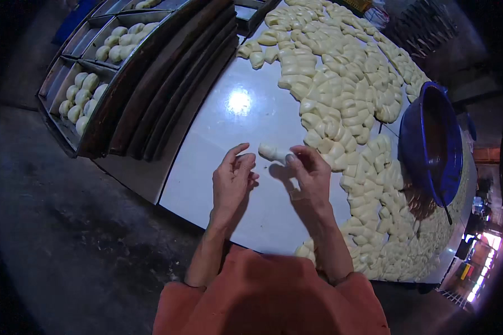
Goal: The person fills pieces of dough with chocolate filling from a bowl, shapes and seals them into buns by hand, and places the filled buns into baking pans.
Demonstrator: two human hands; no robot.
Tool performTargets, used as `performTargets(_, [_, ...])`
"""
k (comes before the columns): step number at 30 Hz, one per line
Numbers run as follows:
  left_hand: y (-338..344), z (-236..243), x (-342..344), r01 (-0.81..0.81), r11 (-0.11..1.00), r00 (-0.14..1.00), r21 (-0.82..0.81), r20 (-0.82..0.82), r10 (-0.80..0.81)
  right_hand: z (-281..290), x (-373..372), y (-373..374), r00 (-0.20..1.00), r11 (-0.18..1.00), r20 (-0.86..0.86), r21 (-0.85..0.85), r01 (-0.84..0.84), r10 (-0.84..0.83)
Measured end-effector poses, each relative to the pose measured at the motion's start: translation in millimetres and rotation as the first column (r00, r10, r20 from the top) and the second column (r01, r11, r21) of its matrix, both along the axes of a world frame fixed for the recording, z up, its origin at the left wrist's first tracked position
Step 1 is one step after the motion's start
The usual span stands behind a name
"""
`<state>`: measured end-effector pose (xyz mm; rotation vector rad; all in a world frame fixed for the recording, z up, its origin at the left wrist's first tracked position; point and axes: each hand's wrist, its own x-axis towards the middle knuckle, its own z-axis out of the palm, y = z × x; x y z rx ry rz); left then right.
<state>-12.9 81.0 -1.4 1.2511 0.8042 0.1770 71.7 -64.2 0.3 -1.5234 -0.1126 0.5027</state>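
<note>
Above the white tabletop (207, 167), my right hand (313, 176) pinches one end of a short pale dough piece (271, 152) between thumb and fingers. The dough's rounded free end points left, toward my other hand. My left hand (233, 178) hovers just beside that end, its fingers curved and a little apart, holding nothing and not touching the dough. Many smooth, pale dough pieces (341, 95) lie packed together across the far and right parts of the table, close to my right hand and forearm.
A deep blue basin (413, 145) with dark contents stands among the dough on the right. At the left, dark-edged trays (167, 84) are stacked; the divided top one holds round dough balls (82, 95). A dark floor (95, 223) lies left of the table.
</note>
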Motion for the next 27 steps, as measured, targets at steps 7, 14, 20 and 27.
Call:
performTargets(7, [-3, -40, 16, 0.082, 0.969, 0.989, -0.231, 0.138, -0.051, -33, 46, 24, 0.944, 0.931, 0.060, -0.196, -0.307, 0.324])
performTargets(14, [12, -33, -8, 0.011, 0.971, 0.989, -0.238, 0.145, 0.024, -41, 21, 34, 0.913, 0.901, 0.115, -0.248, -0.356, 0.392])
performTargets(20, [20, -17, -43, -0.199, 0.970, 0.976, -0.141, 0.059, 0.209, 0, 23, 4, 0.873, 0.907, 0.328, -0.340, -0.247, 0.361])
performTargets(27, [18, -25, -58, 0.100, 0.994, 0.995, 0.041, -0.023, -0.099, 14, -9, -77, 0.619, 0.667, 0.449, -0.726, -0.167, 0.645])
